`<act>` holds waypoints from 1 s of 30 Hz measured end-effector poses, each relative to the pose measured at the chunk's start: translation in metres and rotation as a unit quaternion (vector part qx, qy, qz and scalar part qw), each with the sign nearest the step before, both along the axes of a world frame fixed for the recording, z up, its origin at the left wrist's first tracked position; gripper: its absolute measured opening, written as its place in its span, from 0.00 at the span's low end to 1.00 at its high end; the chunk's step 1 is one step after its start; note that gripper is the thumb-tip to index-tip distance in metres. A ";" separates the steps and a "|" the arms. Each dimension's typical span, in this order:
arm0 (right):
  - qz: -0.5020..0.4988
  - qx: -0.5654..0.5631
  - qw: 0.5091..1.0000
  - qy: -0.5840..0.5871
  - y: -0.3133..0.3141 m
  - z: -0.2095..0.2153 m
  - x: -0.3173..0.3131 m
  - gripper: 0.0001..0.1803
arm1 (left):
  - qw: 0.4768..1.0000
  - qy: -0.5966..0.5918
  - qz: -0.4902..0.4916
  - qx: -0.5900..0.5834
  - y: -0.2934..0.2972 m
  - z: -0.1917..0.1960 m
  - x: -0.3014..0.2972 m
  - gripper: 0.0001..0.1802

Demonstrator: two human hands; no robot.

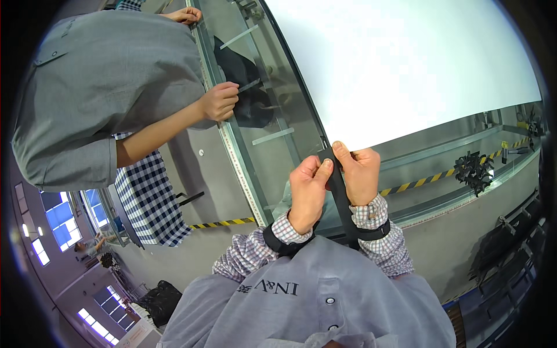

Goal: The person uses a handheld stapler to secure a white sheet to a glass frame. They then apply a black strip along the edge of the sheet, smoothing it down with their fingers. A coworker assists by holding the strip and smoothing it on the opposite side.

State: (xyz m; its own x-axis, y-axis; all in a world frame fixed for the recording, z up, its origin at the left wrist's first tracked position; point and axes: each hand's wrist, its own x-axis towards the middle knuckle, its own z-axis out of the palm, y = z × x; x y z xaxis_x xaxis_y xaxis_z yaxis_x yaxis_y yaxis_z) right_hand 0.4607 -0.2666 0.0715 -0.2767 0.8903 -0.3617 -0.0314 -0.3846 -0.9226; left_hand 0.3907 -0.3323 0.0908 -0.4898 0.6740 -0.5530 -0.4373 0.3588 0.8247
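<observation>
Head view: we have the black strip [342, 200] at the white sheet's [406, 69] near-left corner, trailing toward the wearer. Left hand [308, 188] and right hand [362, 174] both pinch it, one per side, thumbs up. We'd guess strip light, bendy; sheet easily creased, so grip the strip. Glass worktop [235, 153] shows between sheet and left rim, some room; co-worker's hand [220, 101] sits there.

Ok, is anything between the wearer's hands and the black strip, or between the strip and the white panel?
Nothing visible. The left hand and right hand both hold the strip, and its upper end lies by the near corner of the panel; whether they touch there is unclear.
</observation>
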 end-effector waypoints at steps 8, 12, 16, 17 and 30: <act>-0.006 -0.014 0.999 0.049 0.005 -0.005 0.004 0.08 | 0.999 -0.034 -0.023 0.006 0.004 -0.008 -0.003 0.09; 0.019 -0.040 0.996 0.079 0.014 -0.002 -0.002 0.08 | 0.997 -0.074 -0.012 -0.006 0.009 -0.008 0.001 0.10; 0.001 -0.006 1.000 -0.006 0.017 0.012 -0.007 0.08 | 0.998 -0.063 0.012 0.008 0.007 -0.012 0.009 0.09; 0.052 -0.003 0.998 -0.029 0.020 0.007 0.002 0.08 | 1.000 -0.020 0.016 -0.001 0.009 -0.011 0.011 0.09; 0.002 0.045 0.995 -0.087 0.009 0.007 -0.001 0.10 | 0.999 0.011 0.042 -0.029 0.011 -0.007 0.012 0.10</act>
